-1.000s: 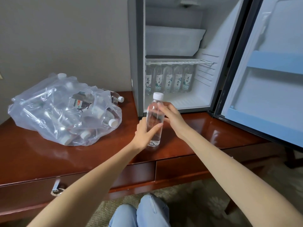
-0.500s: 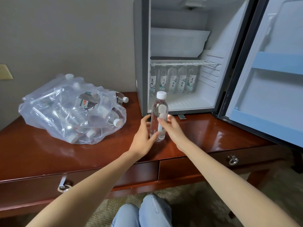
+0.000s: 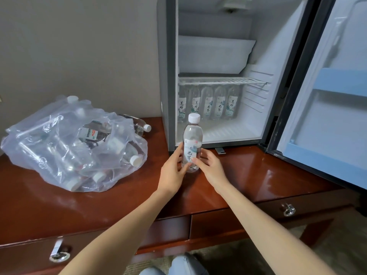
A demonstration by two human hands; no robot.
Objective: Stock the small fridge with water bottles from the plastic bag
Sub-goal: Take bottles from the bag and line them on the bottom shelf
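A clear water bottle (image 3: 192,143) with a white cap and pale label stands upright on the wooden desk just in front of the fridge's left edge. My left hand (image 3: 173,168) grips its lower left side and my right hand (image 3: 209,167) holds its lower right side, thumb on the label. The small fridge (image 3: 218,132) is open, with a row of several labelled bottles (image 3: 207,105) standing at the back under a wire shelf. The clear plastic bag (image 3: 65,145) lies on the desk to the left, holding several more bottles.
The fridge door (image 3: 325,96) is swung open to the right, with blue door shelves. One bottle (image 3: 142,126) pokes out of the bag near the fridge wall. The reddish desk (image 3: 119,195) has drawers with metal pulls below. My knees show at the bottom.
The bottle has gone from raised to standing on the desk nearer the fridge opening. Both hands slid down to its lower half, and its label now faces me.
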